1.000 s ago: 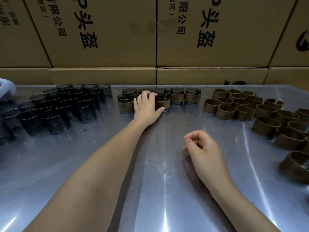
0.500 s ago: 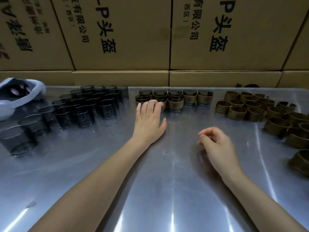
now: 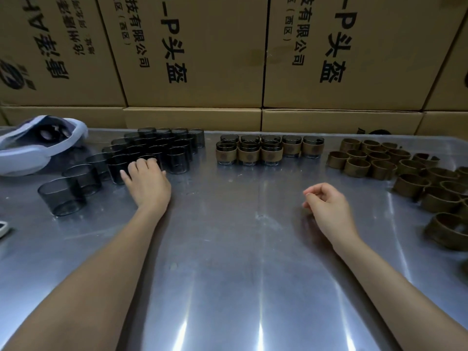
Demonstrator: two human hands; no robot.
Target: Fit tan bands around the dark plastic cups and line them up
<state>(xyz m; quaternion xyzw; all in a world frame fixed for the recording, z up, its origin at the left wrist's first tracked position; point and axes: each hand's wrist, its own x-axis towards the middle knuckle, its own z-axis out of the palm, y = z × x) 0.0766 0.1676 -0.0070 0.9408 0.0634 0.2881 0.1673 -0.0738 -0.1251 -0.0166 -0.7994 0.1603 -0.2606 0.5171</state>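
Several bare dark cups (image 3: 174, 158) stand clustered at the back left of the metal table (image 3: 228, 249). My left hand (image 3: 148, 183) is at the front of that cluster, its fingers curled over a dark cup (image 3: 145, 158) that it mostly hides. Banded cups (image 3: 269, 149) stand in two short rows at the back centre. Loose tan bands (image 3: 379, 163) lie in a group at the right. My right hand (image 3: 329, 206) rests on the table at centre right, fingers loosely curled, holding nothing.
Stacked cardboard boxes (image 3: 202, 59) form a wall right behind the table. A white and grey headset-like object (image 3: 40, 148) lies at the far left. A small white item (image 3: 2, 228) shows at the left edge.
My left hand has left the banded cups at the back centre and moved left to the bare dark cups. The right hand has stayed in place. The view has swung left.
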